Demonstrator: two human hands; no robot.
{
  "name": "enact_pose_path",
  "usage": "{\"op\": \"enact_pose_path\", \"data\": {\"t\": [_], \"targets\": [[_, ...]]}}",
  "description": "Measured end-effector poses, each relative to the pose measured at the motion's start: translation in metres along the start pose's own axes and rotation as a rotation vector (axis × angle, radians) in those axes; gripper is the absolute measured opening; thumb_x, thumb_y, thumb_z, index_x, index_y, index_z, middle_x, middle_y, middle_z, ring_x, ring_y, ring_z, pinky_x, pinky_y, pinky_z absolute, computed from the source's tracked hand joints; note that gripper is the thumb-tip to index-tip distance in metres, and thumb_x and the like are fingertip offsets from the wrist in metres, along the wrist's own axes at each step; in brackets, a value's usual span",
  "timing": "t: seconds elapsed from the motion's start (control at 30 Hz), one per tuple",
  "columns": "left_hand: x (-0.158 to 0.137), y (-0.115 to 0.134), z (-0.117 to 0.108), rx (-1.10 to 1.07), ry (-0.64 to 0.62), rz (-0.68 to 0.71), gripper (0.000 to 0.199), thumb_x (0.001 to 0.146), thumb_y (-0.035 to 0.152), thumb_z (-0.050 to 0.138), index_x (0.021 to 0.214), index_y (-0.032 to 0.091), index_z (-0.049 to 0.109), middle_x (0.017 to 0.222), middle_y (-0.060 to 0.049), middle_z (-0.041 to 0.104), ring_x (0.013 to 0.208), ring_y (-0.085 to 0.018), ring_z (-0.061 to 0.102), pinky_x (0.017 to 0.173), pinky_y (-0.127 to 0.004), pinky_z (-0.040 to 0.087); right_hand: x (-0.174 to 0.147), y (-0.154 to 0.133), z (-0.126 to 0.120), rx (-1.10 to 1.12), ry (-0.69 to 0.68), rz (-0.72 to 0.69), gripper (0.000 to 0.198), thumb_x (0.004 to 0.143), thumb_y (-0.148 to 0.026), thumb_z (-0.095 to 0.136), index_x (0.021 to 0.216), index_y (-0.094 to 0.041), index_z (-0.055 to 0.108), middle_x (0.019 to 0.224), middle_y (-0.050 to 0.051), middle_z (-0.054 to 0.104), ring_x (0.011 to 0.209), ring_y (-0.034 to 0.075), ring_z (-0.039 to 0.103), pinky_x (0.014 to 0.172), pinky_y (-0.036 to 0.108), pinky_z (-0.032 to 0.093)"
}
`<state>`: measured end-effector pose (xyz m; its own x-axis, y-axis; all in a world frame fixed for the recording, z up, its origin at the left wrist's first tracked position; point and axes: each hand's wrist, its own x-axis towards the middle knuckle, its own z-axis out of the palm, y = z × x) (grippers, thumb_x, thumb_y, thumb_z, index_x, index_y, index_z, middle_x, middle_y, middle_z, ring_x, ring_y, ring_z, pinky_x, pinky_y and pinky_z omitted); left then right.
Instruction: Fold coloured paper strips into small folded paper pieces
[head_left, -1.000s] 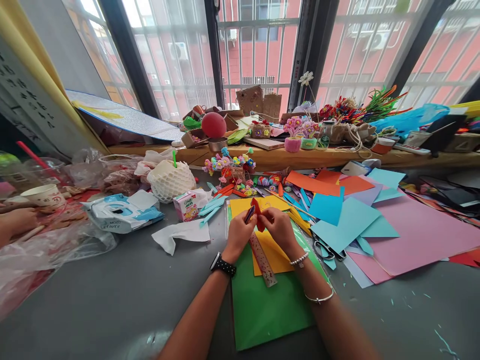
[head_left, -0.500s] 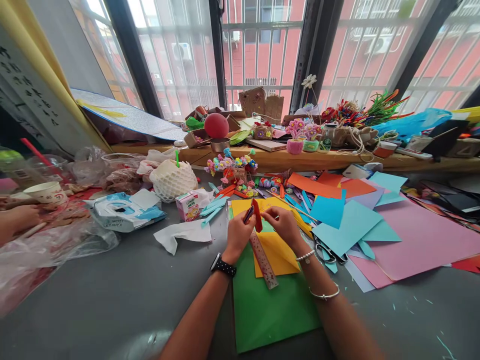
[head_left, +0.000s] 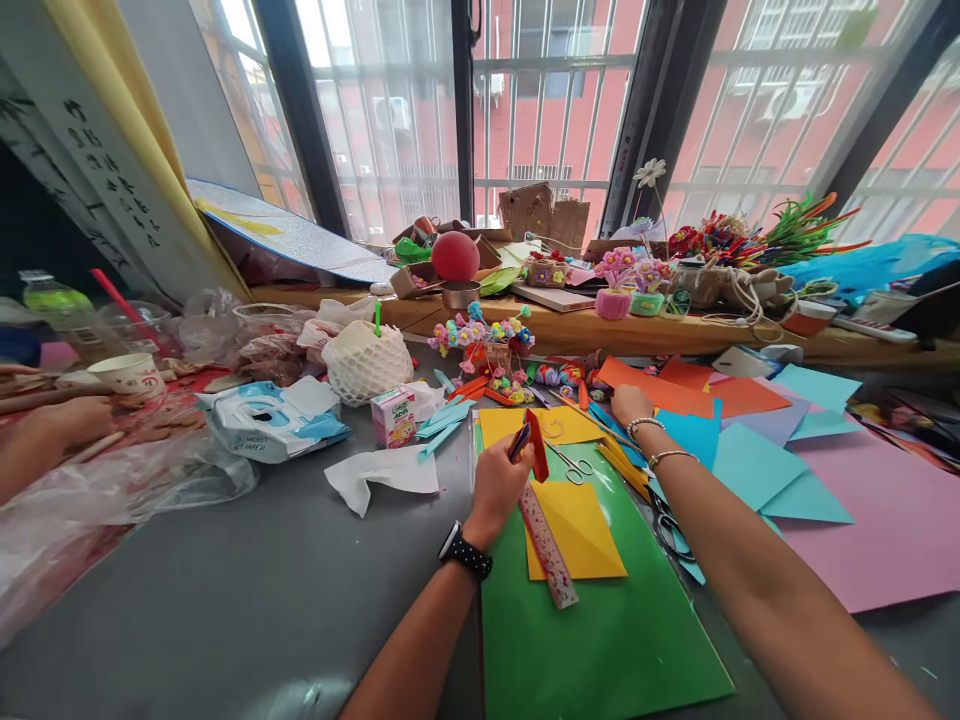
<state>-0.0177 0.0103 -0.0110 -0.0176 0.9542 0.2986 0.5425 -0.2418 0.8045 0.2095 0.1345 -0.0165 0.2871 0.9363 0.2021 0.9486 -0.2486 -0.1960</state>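
My left hand (head_left: 501,490) is closed around a folded red paper strip (head_left: 536,447) and a dark pen-like item (head_left: 519,442). Below it, a patterned ruler (head_left: 550,550) lies across a yellow paper square (head_left: 592,535) on green sheets (head_left: 592,640). Small silver scissors (head_left: 574,466) rest just right of the red strip. My right hand (head_left: 631,405) is stretched forward beside orange paper (head_left: 660,388) and blue paper (head_left: 690,430); its fingers are mostly hidden, so whether it grips anything cannot be seen.
Dark-handled scissors (head_left: 673,530) lie under my right forearm. Light-blue sheets (head_left: 765,455) and a pink sheet (head_left: 892,530) spread rightward. Leftward are a tissue (head_left: 386,475), a wipes pack (head_left: 274,420) and a small carton (head_left: 393,417). Another person's hand (head_left: 71,425) is at far left.
My right hand has left the red strip and reached forward and right to the coloured papers. The left hand still holds the strip. The small scissors now show, and the view has shifted slightly.
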Motion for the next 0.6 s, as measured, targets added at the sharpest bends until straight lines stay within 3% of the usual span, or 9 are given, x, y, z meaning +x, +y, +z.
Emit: {"op": "enact_pose_path", "data": {"t": [0.37,0.5,0.6], "targets": [[0.0,-0.002,0.001,-0.035,-0.026,-0.001,0.02,0.07,0.027,0.043,0.057,0.014,0.051,0.052,0.003,0.045,0.05,-0.009,0.039,0.048,-0.021,0.024,0.026,0.017,0.014,-0.016,-0.087,0.105,0.032,0.074,-0.02,0.049,0.096,-0.001,0.061,0.097,0.023,0.06,0.09,0.029,0.056,0.068,0.03,0.041],[0.001,-0.002,0.001,-0.042,-0.023,-0.017,0.019,0.07,0.026,0.043,0.06,0.014,0.053,0.053,0.002,0.046,0.051,-0.009,0.039,0.049,-0.021,0.024,0.031,0.02,0.008,0.021,-0.084,0.114,0.039,0.072,-0.031,0.049,0.093,-0.001,0.061,0.094,0.024,0.06,0.087,0.031,0.057,0.063,0.031,0.042],[0.001,-0.001,0.001,-0.051,-0.024,-0.03,0.017,0.07,0.026,0.043,0.062,0.014,0.053,0.055,0.002,0.046,0.052,-0.009,0.04,0.05,-0.021,0.025,0.037,0.024,-0.003,0.055,-0.084,0.119,0.037,0.068,-0.03,0.053,0.088,-0.001,0.063,0.088,0.023,0.061,0.084,0.03,0.058,0.06,0.03,0.042]]}}
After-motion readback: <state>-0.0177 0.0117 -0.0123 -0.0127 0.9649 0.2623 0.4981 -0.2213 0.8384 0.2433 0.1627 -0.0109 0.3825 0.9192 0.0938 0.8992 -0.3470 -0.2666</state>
